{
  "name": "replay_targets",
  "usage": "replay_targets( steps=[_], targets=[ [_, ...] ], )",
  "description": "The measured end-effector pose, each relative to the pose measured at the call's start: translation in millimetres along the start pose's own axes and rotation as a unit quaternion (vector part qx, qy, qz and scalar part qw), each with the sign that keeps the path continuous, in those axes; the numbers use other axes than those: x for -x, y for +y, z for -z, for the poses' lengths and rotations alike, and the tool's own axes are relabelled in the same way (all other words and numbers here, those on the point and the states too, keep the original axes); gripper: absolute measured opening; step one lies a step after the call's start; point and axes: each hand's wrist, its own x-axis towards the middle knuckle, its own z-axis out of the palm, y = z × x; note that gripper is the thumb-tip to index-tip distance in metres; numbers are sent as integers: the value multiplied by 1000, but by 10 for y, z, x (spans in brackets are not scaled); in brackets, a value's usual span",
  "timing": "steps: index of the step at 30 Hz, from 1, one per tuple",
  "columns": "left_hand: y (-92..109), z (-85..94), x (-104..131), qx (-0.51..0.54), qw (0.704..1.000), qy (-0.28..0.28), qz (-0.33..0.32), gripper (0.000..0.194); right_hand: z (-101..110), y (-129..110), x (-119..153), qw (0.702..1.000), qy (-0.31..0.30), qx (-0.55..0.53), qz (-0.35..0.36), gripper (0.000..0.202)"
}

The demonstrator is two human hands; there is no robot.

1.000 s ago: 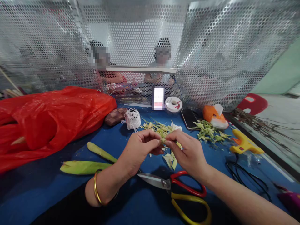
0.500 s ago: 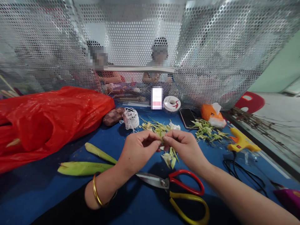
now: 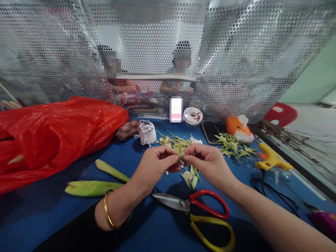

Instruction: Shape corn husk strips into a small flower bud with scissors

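Observation:
Both hands meet above the blue table point(image 3: 86, 217), pinching a small pale green piece of plant point(image 3: 181, 154) between thumbs and forefingers. My left hand point(image 3: 160, 164) has a gold bangle at its wrist. Facing it is my right hand point(image 3: 203, 159), fingertips nearly touching the left ones. Just behind lies a heap of green and yellowish plant bits point(image 3: 168, 140), and below the fingers are a few loose cut pieces point(image 3: 187, 177). Nearer me rest scissors point(image 3: 181, 203) with one red and one yellow handle. Two long green husk-like pieces point(image 3: 89, 188) lie by my left forearm.
A red plastic bag point(image 3: 78, 129) fills the left. Behind are white string point(image 3: 147, 133), a tape spool point(image 3: 193, 115), a lit screen point(image 3: 176, 109), a dark phone point(image 3: 210, 132) and tissues point(image 3: 238, 129). A yellow glue gun point(image 3: 273, 157) lies right. Perforated metal screens stand behind, with people beyond.
My fingers have shifted slightly around the small plant piece, the right fingertips turning a little. Beyond the screen, one person's head has moved slightly right.

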Motion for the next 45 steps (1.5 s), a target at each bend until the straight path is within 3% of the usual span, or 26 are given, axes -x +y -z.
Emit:
replay_targets(
  steps=[4,9,16,24,29,33,35,38,41,45],
  targets=[
    [-74,-75,24,73,997,12,8,18,-41,33,16,997,50,-50,-10,10],
    [-169,-144,40,125,990,71,4,19,-134,107,51,992,107,-72,17,8],
    [-244,-172,69,144,982,119,19,18,-184,146,73,993,109,-39,30,8],
    [-246,-217,123,196,974,106,45,24,-242,111,149,988,149,-18,28,6],
    [-189,-169,127,196,974,100,45,19,-203,25,127,996,80,-49,11,11],
    [-94,-91,107,187,975,116,19,15,-67,-131,177,999,-18,46,17,17],
    [-49,-55,121,181,976,124,7,15,24,-171,315,981,-77,173,40,11],
    [-19,-10,194,168,978,121,6,16,142,-127,654,903,-187,382,60,13],
    [-45,38,309,152,981,117,19,18,185,-10,978,850,-190,490,39,39],
    [-123,110,465,141,982,126,30,20,133,107,1116,830,-193,522,38,69]
  ],
)
